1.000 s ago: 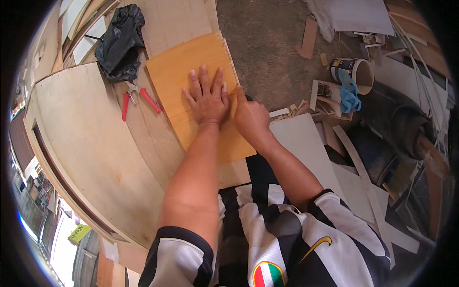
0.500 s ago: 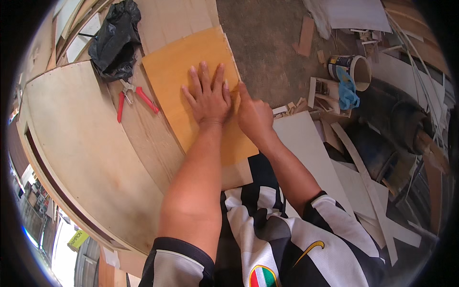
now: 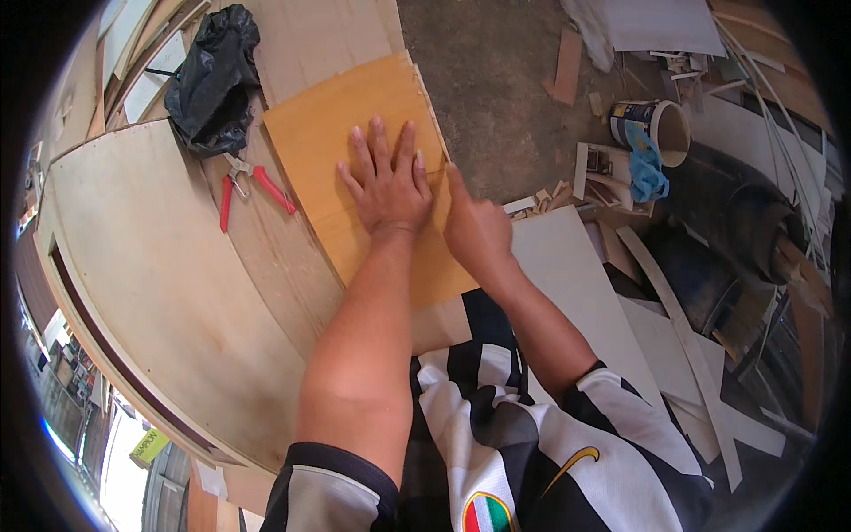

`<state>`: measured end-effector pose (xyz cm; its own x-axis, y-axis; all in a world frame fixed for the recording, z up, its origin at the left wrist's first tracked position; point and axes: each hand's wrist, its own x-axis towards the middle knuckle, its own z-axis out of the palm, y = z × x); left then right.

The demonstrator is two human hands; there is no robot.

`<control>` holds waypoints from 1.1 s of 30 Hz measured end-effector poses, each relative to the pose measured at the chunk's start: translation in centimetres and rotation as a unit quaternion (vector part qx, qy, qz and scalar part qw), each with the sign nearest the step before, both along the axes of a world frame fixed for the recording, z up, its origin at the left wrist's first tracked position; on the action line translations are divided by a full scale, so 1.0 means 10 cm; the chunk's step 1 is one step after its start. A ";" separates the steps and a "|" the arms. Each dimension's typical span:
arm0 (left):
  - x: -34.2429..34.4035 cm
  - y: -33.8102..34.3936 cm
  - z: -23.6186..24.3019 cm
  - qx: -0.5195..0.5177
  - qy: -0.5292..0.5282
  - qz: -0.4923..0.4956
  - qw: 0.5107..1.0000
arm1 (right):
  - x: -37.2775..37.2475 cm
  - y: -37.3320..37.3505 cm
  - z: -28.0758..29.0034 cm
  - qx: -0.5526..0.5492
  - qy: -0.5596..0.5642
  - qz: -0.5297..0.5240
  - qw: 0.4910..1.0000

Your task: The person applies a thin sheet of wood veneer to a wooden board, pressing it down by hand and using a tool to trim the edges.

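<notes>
Yellow board (image 3: pixel 319 151): mid-scene, lying flat on pale wood sheet (image 3: pixel 332 40), slightly skewed; its far R edge looks rough & pale, w/ a thin strip along it.
L hand (image 3: pixel 390 191): palm down on board, approx. its middle; fingers straight, spread & pointing far, nothing gripped.
R hand (image 3: pixel 479 226): at board's R edge, just beside L hand; index finger (image 3: pixel 455 177) stretched out along edge, other fingers curled under. Can't tell if they grip smth, underside hidden.
Pliers (image 3: pixel 275 191): red handles, left of board, on the pale sheet; handles apart & pointing near, head twd far side.
Black bag (image 3: pixel 213 89): crumpled plastic, far L, just beyond pliers.
Curved panel (image 3: pixel 168 266): large, pale, left side, w/ long dark slot along its outer L edge.
White board (image 3: pixel 567 275): right of R forearm, slanting twd near R.
Wood offcuts (image 3: pixel 545 202): small heap at white board's far end.
Bucket (image 3: pixel 631 115): far R, tipped on its side, mouth facing R.
Blue plastic (image 3: pixel 647 173): limp, hanging just near of bucket.
Brown strip (image 3: pixel 568 64): on the floor (image 3: pixel 479 106), far side, right of yellow board.
Shirt (image 3: pixel 567 443): person's own, blk/wht, near edge.
</notes>
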<state>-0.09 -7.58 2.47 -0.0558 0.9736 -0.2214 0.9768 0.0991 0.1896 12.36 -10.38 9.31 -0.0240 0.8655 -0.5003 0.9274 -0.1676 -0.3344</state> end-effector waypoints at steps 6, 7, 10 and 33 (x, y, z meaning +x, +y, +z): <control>-0.04 -0.01 -0.03 -0.002 0.011 -0.002 1.000 | -0.03 -0.01 0.04 -0.006 -0.007 0.006 1.000; -0.02 0.00 -0.01 -0.003 0.010 -0.003 1.000 | -0.01 -0.01 0.02 0.006 0.002 -0.005 1.000; 0.00 0.02 0.01 -0.012 0.017 -0.008 1.000 | -0.05 0.06 -0.09 0.032 -0.001 -0.016 0.999; 0.01 0.00 0.02 0.011 0.000 -0.003 1.000 | 0.02 -0.10 -0.07 0.011 0.003 -0.014 1.000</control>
<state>0.04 -7.58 2.70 -0.0505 0.9786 -0.1996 0.9773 0.0896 0.1920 12.58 -11.33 8.66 -0.0028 0.8771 -0.4803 0.9204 -0.1856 -0.3442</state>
